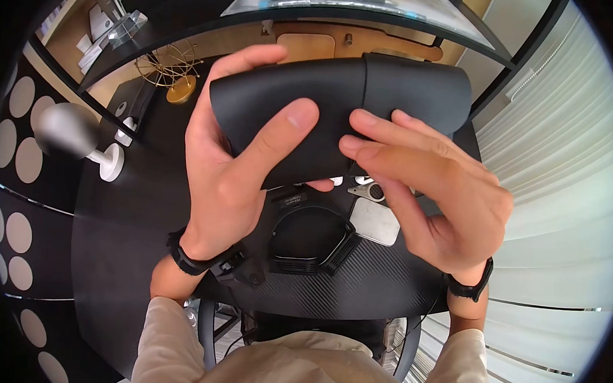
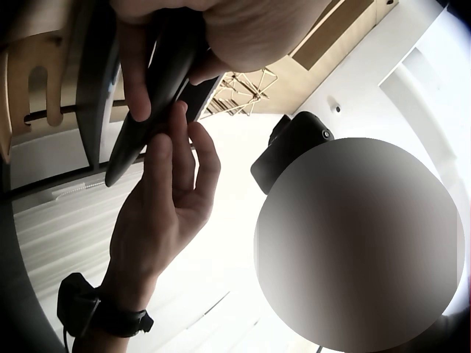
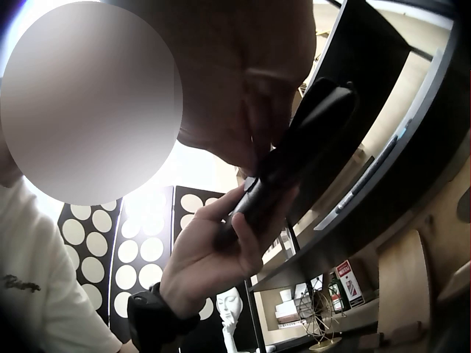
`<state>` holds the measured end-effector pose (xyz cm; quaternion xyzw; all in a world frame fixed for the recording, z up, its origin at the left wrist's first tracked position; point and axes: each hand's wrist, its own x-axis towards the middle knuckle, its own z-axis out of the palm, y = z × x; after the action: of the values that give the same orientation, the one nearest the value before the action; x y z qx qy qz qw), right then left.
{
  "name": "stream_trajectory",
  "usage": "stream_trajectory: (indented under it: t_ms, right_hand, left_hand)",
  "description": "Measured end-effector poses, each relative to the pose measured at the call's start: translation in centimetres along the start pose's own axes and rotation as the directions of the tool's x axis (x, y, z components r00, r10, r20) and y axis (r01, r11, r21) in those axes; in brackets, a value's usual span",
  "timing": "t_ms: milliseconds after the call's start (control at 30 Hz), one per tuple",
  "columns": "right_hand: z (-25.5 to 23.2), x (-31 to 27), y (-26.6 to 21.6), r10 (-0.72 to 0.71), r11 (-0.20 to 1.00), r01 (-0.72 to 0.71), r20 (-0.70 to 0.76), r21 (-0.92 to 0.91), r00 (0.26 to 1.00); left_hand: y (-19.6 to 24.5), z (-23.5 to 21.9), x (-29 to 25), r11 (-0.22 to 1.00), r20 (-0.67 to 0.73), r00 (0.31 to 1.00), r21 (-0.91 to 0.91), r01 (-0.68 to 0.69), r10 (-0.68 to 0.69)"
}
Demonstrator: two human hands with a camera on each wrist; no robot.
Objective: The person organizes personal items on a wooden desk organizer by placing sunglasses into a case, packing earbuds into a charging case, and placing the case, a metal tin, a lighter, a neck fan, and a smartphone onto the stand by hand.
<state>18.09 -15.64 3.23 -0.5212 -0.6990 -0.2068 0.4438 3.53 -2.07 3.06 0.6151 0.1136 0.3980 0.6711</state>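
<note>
So there's this black case (image 1: 337,114), matte, kind of a long curved pouch shape, held up in the air in front of the person, well above the dark round surface (image 1: 133,252). The left hand (image 1: 232,168) has it by its left end: thumb curled across the front face, fingers wrapped round the far edge and back. The right hand (image 1: 430,183) comes in from the other side with fingers mostly straight, fingertips laid flat on the front of the case around its middle, near a seam where one part overlaps the other. It looks more like pressing than gripping; I can't tell where that thumb sits. From the left wrist view the case (image 2: 154,88) shows edge-on and is pretty slim.

Below it, lying on the surface, there's a black ring-shaped strap thing (image 1: 311,243), and just beside that a small grey flat rectangle (image 1: 373,220) with some little metal bits near it. Further off to the left stands a white stand with a blurred round top (image 1: 109,159), and behind that a gold wire ornament (image 1: 171,69). Both wrists have black bands.
</note>
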Motion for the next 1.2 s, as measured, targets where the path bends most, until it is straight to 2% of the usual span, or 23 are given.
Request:
stream_trajectory:
  t_ms: [100, 167, 200, 267, 300, 333, 433, 500, 533, 600, 633, 667, 700, 767, 900, 967, 1000, 1067, 1133, 1200]
  right_hand:
    - [-0.4, 0.1, 0.0, 0.019, 0.999, -0.018, -0.029, 0.027, 0.999]
    - [-0.6, -0.3, 0.3, -0.068, 0.998, 0.068, -0.002, 0.008, 0.998]
    - [-0.6, -0.3, 0.6, -0.060, 0.998, 0.060, 0.000, 0.013, 0.998]
    - [-0.8, 0.2, 1.6, -0.156, 0.987, 0.152, -0.067, -0.062, 0.986]
    - [-1.6, 0.1, 2.1, -0.152, 0.982, 0.151, 0.005, -0.115, 0.988]
    - [-1.8, 0.5, 1.0, -0.046, 0.980, 0.046, 0.006, -0.195, 0.999]
    - [-1.9, 0.5, 1.1, -0.047, 0.986, 0.044, -0.015, -0.158, 0.999]
    - [-2.3, 0.6, 0.2, 0.043, 0.946, -0.017, 0.075, -0.325, 0.996]
    - [-2.6, 0.6, 0.2, 0.049, 0.944, -0.022, 0.073, -0.331, 0.996]
    - [-3.0, 0.7, 1.0, 0.028, 0.961, -0.013, 0.052, -0.275, 0.998]
    - [-3.0, 0.3, 2.5, -0.039, 0.980, 0.037, -0.004, -0.196, 0.999]
    - [-3.1, 0.0, 2.7, -0.040, 0.981, 0.039, 0.001, -0.191, 0.999]
    - [-3.2, -0.1, 2.7, 0.006, 0.986, -0.012, -0.032, -0.168, 0.999]
    - [-3.8, -0.4, 2.7, 0.065, 0.987, -0.075, -0.070, -0.144, 0.995]
    - [-3.6, -0.8, 2.1, 0.170, 0.976, -0.171, -0.019, -0.134, 0.985]
    - [-1.8, -1.6, 1.8, 0.344, 0.938, -0.341, -0.237, 0.055, 0.909]
    - [-2.4, -1.5, 2.0, 0.343, 0.939, -0.341, -0.236, 0.053, 0.909]
    - [-4.0, -0.6, 2.5, 0.183, 0.978, -0.185, -0.030, -0.093, 0.983]
    - [-3.7, -0.8, 2.9, 0.181, 0.981, -0.186, -0.081, -0.062, 0.980]
    - [-3.9, -0.9, 3.2, 0.194, 0.979, -0.201, -0.137, -0.035, 0.971]
  left_hand:
    - [0.0, 0.1, -0.1, 1.000, 0.016, 1.000, -0.007, -0.005, 0.005]
    - [0.0, -0.1, 0.0, 1.000, 0.026, 1.000, -0.005, -0.012, 0.012]
    - [0.1, -0.3, 0.0, 1.000, 0.051, 0.998, -0.004, -0.031, 0.031]
    - [0.3, -0.4, -0.3, 0.999, 0.064, 0.997, -0.002, -0.041, 0.041]
    - [0.5, -0.3, -0.5, 0.995, 0.077, 0.994, 0.063, -0.078, 0.073]
    - [0.7, -0.3, -0.6, 0.985, 0.093, 0.990, 0.126, -0.119, 0.108]
    - [0.5, -0.8, -0.9, 0.976, 0.151, 0.976, 0.124, -0.179, 0.160]
    - [0.7, -1.0, -0.8, 0.970, 0.177, 0.967, 0.131, -0.206, 0.181]
    - [0.8, -1.2, -0.7, 0.974, 0.177, 0.971, 0.129, -0.185, 0.160]
    - [0.9, -1.2, -0.8, 0.980, 0.173, 0.977, 0.129, -0.151, 0.128]
    - [0.8, -1.0, -0.7, 0.967, 0.179, 0.964, 0.129, -0.221, 0.196]
    - [0.9, -0.8, -0.6, 0.947, 0.182, 0.946, 0.130, -0.293, 0.268]
    - [1.1, -0.7, -0.8, 0.947, 0.173, 0.948, 0.131, -0.292, 0.268]
    - [1.8, -0.4, -1.2, 0.983, 0.140, 0.981, 0.100, -0.151, 0.137]
    - [1.1, -0.6, -0.7, 0.980, 0.189, 0.965, 0.051, -0.192, 0.180]
    - [0.9, -1.1, -0.5, 0.969, 0.210, 0.951, 0.055, -0.243, 0.226]
    - [0.7, -1.5, -0.3, 0.968, 0.209, 0.951, 0.053, -0.243, 0.228]
    - [0.7, -2.3, 0.2, 0.947, 0.225, 0.942, 0.148, -0.284, 0.248]
    - [0.3, -2.3, 0.8, 0.934, 0.239, 0.931, 0.163, -0.318, 0.275]
    - [-0.3, -2.1, 1.5, 0.962, 0.127, 0.959, 0.066, -0.263, 0.253]
